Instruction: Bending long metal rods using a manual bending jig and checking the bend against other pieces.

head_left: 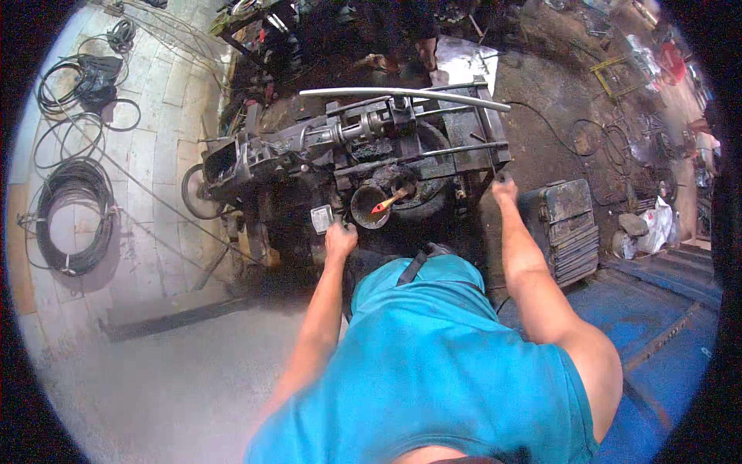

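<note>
In front of me is a greasy dark machine (297,147) with a round spindle part (363,127) and parallel rails (452,151). My left hand (340,240) is closed at its near side, beside a small pale square plate (321,219); what its fingers hold is hidden. At the right end, my right hand (505,188) is closed around a dark handle (498,176) near the rail's corner. A round dark pan (371,218) sits between my hands, with a brush (390,203) with a red-orange part lying across it. A long pale metal rod (402,93) rests across the machine's far side.
Coiled black cable (73,216) hangs or lies on the pale tiled surface at left. A wheel (202,193) is at the machine's left end. A worn metal box (568,232) stands right of my arm. White bags (657,226) and loose cable (610,143) lie farther right.
</note>
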Tool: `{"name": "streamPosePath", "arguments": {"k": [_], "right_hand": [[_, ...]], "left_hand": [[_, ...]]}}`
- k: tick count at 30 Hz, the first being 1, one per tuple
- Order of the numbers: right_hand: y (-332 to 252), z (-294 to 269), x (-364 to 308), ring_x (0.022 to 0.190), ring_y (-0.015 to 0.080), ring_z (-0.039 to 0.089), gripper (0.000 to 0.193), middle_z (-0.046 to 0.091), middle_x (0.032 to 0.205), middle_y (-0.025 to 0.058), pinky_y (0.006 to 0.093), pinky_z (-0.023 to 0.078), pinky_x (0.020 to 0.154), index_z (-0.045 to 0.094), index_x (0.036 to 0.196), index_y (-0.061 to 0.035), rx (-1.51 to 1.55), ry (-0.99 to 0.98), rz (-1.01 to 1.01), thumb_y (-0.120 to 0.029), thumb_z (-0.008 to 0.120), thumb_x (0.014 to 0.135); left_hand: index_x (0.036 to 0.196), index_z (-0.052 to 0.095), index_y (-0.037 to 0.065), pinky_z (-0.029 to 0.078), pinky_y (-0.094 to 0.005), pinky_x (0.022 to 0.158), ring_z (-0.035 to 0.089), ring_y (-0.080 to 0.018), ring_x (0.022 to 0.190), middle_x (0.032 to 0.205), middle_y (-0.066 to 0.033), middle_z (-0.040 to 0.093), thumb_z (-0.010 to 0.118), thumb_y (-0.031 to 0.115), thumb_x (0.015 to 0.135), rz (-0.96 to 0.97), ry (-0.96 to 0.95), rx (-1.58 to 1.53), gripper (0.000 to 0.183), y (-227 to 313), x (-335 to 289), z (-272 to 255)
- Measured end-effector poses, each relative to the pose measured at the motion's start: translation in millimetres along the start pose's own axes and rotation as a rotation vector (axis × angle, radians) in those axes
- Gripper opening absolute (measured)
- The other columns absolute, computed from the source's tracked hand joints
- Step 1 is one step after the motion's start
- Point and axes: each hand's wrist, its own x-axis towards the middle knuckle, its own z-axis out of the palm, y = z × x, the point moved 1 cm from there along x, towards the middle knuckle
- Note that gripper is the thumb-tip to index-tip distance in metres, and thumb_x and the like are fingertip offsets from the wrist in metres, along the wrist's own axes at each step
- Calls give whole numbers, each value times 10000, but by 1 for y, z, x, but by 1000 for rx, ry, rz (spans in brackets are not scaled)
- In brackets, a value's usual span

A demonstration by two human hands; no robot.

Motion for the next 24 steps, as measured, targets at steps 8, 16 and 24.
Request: {"name": "streamPosePath", "arguments": {"k": [8, 16, 24], "right_hand": [[-34, -46, -22, 1016, 385, 590, 328, 646, 1017, 215, 422, 463, 865, 651, 1019, -66, 196, 256, -52, -242, 585, 750], [-227, -151, -58, 1004, 354, 590, 359, 604, 1082, 217, 416, 452, 884, 600, 1065, -23, 249, 696, -807, -161, 682, 744], [-267, -117, -8, 926, 369, 627, 331, 662, 936, 195, 456, 490, 833, 676, 982, -109, -466, 2, -714, -216, 561, 691]], "left_hand": [[1084, 545, -62, 483, -510, 771, 600, -458, 881, 903, -312, 613, 545, 287, 861, 117, -29, -11, 414, -30, 12, 10], [1096, 552, -57, 460, -505, 818, 580, -458, 943, 945, -319, 606, 563, 304, 850, 57, -93, -70, 437, -48, 20, 13], [991, 597, -45, 452, -483, 774, 587, -434, 944, 898, -278, 626, 656, 309, 786, -59, 82, -248, 413, -26, -2, 14]]}}
